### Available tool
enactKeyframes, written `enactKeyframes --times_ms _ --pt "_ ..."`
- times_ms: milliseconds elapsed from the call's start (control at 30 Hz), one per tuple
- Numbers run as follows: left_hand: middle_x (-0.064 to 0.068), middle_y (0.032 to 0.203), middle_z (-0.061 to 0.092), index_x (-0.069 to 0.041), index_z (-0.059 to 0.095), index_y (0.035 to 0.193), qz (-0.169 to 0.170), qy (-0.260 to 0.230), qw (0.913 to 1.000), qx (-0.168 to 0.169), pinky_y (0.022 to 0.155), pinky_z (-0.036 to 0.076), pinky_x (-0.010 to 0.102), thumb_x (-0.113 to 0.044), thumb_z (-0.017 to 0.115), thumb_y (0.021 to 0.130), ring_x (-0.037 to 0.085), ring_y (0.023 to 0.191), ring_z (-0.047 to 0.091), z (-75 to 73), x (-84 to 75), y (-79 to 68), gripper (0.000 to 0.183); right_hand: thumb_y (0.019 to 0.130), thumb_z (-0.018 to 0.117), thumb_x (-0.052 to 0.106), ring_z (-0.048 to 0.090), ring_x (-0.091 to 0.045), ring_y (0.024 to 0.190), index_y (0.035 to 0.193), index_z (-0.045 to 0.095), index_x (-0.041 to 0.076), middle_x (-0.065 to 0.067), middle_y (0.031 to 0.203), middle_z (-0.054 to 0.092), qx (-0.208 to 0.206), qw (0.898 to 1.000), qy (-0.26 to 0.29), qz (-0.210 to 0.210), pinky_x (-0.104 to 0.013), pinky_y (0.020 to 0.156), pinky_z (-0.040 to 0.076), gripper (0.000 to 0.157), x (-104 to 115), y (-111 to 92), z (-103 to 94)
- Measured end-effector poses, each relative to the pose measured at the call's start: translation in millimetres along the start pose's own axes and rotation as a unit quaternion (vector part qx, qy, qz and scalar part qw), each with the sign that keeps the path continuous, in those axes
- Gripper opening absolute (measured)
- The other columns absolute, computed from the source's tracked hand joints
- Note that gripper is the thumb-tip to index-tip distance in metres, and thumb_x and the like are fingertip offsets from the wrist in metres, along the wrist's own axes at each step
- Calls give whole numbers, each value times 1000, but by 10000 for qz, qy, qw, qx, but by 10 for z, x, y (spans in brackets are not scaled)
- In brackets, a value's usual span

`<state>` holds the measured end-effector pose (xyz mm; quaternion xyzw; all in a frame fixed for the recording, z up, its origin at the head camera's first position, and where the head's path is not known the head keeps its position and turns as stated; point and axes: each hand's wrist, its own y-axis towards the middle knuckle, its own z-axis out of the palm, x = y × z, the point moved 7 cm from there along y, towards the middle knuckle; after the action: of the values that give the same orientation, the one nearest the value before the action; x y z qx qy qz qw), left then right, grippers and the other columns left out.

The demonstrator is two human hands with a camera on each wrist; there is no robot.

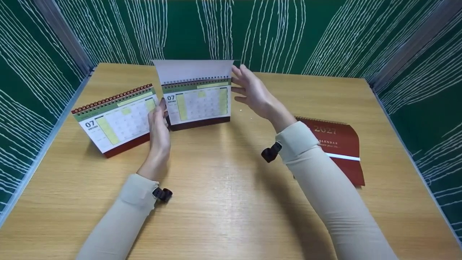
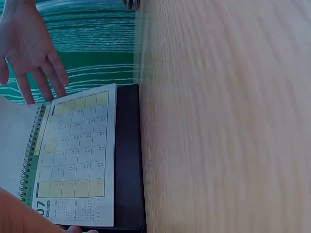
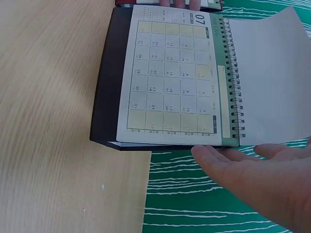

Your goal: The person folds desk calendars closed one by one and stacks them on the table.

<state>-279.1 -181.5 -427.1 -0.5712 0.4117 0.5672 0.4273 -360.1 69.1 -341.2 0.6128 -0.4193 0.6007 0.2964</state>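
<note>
A desk calendar with a dark base (image 1: 202, 104) stands upright at the back of the table, open at page 07, one white sheet (image 3: 272, 77) raised above its wire binding. My left hand (image 1: 160, 131) is at its left edge, fingers extended, between it and a second desk calendar with a red base (image 1: 126, 124), also showing 07. At the opposite edge is my right hand (image 1: 254, 92), fingers spread and fairly straight. In the right wrist view, its fingertips (image 3: 206, 154) lie right along the calendar's side edge.
A closed red 2027 calendar (image 1: 343, 144) with a white band lies at the right, partly behind my right forearm. The wooden table (image 1: 223, 202) is bordered by green walls (image 1: 252, 32) with white streaks. A few tiny white specks lie near the right hand.
</note>
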Motion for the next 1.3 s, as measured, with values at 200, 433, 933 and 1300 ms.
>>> enactKeyframes --times_ms 200,433,933,1300 --pt "6 170 26 -18 28 169 76 -99 9999 67 124 25 41 -46 14 115 22 150 32 -14 -6 17 63 111 12 61 26 -28 161 173 10 27 -4 178 17 19 10000 39 -2 -49 130 24 70 -25 -9 23" --pt "7 169 29 -15 28 168 53 -234 9997 -33 123 26 43 -47 16 115 24 150 34 -32 10 26 63 113 15 58 27 -29 160 170 27 28 -2 177 21 -19 9998 167 -66 -52 130 22 66 -47 -25 44" --pt "-1 173 26 -23 23 170 -246 -51 9997 82 130 18 37 -55 13 113 17 157 26 -29 25 17 66 114 22 52 39 -34 151 171 22 25 -6 171 27 -422 9981 441 -24 -50 122 38 63 -80 -91 16" --pt "-3 178 15 -17 15 172 -107 7 9999 119 130 11 28 -51 11 114 10 162 10 -30 -4 40 67 115 33 41 53 -31 129 171 23 24 -7 171 30 -466 9970 615 36 -43 111 47 60 -228 -82 51"
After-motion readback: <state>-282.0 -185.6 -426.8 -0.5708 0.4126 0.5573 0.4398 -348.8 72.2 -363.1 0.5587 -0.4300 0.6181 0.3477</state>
